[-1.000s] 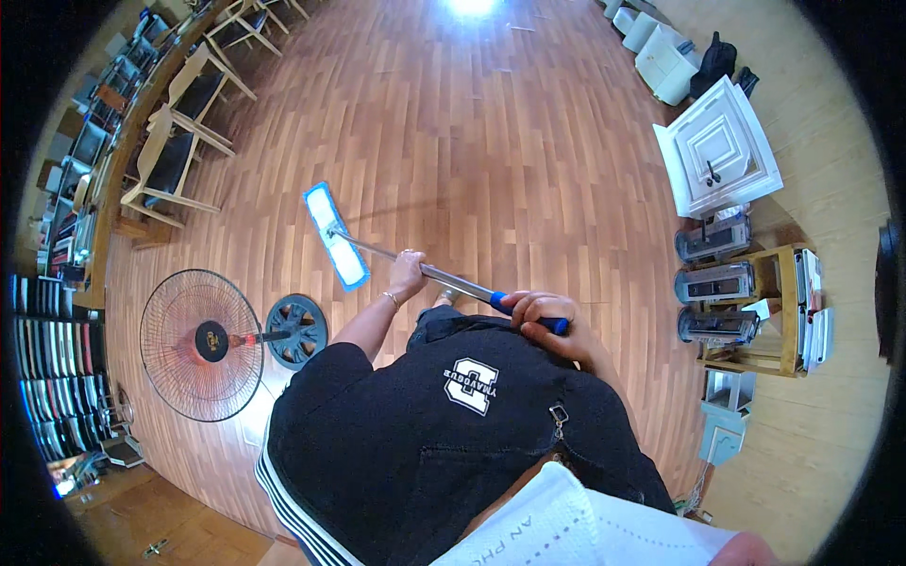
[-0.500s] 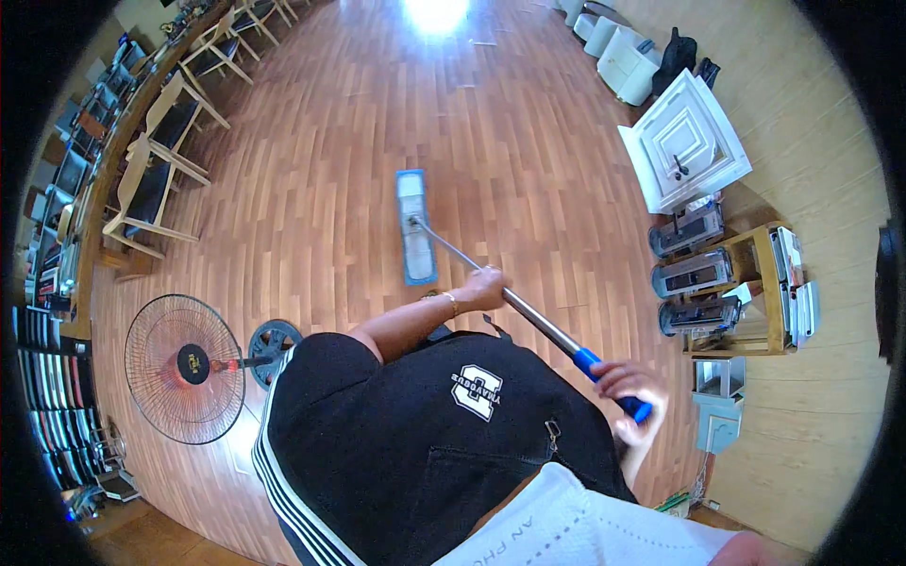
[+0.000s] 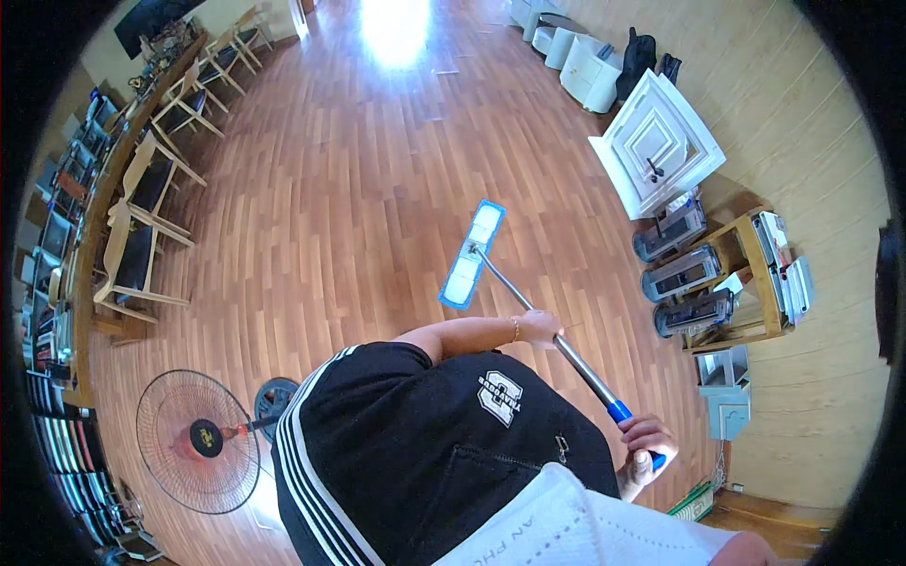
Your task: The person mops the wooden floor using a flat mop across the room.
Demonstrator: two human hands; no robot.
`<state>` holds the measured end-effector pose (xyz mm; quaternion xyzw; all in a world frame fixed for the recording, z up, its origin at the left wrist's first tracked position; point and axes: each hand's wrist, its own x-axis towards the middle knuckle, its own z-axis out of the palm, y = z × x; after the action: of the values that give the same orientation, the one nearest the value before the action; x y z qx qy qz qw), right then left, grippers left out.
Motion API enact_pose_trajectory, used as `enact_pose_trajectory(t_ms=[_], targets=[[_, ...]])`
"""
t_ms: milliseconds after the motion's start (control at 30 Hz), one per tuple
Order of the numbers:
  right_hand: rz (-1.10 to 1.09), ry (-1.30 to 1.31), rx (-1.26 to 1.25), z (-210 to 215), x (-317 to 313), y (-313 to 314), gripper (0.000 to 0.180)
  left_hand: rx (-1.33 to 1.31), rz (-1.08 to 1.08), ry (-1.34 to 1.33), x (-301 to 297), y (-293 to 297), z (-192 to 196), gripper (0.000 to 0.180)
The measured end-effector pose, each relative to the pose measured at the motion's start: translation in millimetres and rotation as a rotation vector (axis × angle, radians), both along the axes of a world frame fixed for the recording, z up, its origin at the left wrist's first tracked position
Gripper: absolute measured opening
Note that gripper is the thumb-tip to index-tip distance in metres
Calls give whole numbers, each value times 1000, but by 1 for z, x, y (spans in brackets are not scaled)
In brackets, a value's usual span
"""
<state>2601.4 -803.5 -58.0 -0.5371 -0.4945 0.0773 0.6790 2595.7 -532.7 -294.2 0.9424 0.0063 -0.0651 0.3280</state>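
I hold a flat mop with a grey metal pole (image 3: pixel 510 289) and a blue grip end. My left hand (image 3: pixel 540 327) is closed around the middle of the pole. My right hand (image 3: pixel 644 445) grips the blue handle end near my hip. The mop's flat white head with blue edging (image 3: pixel 472 254) lies on the wooden plank floor (image 3: pixel 330 208), ahead of me and slightly right. My black shirt with white stripes fills the lower middle of the view.
A standing fan (image 3: pixel 196 441) with a round base is at lower left. Wooden chairs (image 3: pixel 142 236) line the left wall. A white door panel (image 3: pixel 658 144) leans at right, near stacked grey devices (image 3: pixel 684 278) and a wooden shelf (image 3: pixel 755 274).
The mop head has swept from my left to my right across the floor. Both hands followed the pole rightward, the right hand dropping toward my hip.
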Motion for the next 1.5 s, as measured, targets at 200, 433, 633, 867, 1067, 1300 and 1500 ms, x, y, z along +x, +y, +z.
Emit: enact_pose_trajectory(t_ms=[200,433,633,867,1067,1300,1500], targets=[[304,28,-64,-8,-17,120,25,94,141,-147,-24,136,-100,15],[628,-44,-222,-26,-51,249,19,2,469,-120,-137,257,-81,8],[797,-159,-237,-34,-88,323,19,159,682,-60,-240,303,-72,15],[973,-176,-225,-43,-128,382,12,246,925,-167,-363,316,-91,15],[1249,-57,-303,-53,-151,411,13,309,1106,-268,-428,281,-84,15],[1395,-51,-364,-55,-175,425,11,402,1448,-341,-459,240,-81,19],[1335,-46,-415,-45,-176,422,11,412,1561,-391,-448,241,-84,18]])
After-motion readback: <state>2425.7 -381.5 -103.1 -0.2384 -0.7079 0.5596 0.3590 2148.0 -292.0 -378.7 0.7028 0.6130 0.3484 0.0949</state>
